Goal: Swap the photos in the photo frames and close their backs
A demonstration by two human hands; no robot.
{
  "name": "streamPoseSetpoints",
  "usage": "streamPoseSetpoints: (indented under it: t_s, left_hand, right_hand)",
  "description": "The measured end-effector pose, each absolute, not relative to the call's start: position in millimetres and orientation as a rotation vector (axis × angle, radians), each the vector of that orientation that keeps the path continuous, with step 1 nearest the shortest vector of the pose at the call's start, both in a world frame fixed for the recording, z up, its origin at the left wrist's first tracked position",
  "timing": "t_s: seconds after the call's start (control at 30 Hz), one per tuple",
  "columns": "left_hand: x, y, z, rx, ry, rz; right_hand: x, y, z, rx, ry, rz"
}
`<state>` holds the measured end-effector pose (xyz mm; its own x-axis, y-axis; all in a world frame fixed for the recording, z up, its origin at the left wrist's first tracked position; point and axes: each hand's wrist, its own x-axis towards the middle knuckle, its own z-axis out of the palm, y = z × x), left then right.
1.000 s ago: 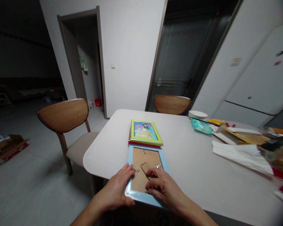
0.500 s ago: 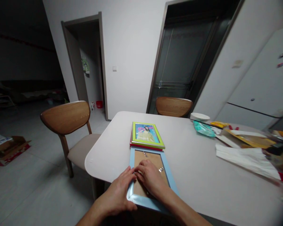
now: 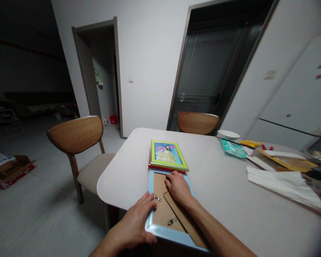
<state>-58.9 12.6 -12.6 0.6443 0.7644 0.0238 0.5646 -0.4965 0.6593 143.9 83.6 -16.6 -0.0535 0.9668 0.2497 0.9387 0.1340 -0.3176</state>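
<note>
A light blue picture frame [image 3: 151, 221] lies face down at the table's near edge, its brown backing board [image 3: 163, 210] and small metal clips facing up. My left hand [image 3: 137, 223] rests on the frame's left edge, fingers curled over it and holding it down. My right hand [image 3: 178, 185] reaches to the frame's far end, fingertips pinched at the top clip. Just beyond lies a green-framed picture [image 3: 168, 155] stacked on a red frame [image 3: 166, 167].
The white table [image 3: 224, 192] carries a white bowl [image 3: 228, 134], a teal wipes pack [image 3: 232, 148], white paper [image 3: 283, 182] and clutter at the right. Wooden chairs stand at the left [image 3: 77, 137] and far side [image 3: 198, 122]. A cardboard box [image 3: 8, 167] sits on the floor.
My right hand moved from the frame's near end, across the middle, to its far end at the top clip. My left hand stayed on the left edge. The camera tilted slightly.
</note>
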Motion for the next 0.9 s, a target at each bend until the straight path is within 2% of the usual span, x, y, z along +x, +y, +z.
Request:
streamPoseSetpoints:
  t_s: [0.33, 0.5, 0.77, 0.9]
  left_hand:
    - [-59, 12, -16, 2.237, 1.059, 0.428]
    - [-57, 8, -11, 2.204, 1.122, 0.428]
    - [-56, 9, -10, 2.224, 1.095, 0.432]
    - [-57, 8, -8, 2.192, 1.124, 0.402]
  right_hand:
    - [143, 72, -13, -1.755, -2.063, 0.106]
    - [128, 45, -3, -1.553, -2.166, 0.272]
    - [110, 43, -6, -1.595, -2.147, 0.207]
    - [124, 44, -5, -1.542, -2.127, 0.292]
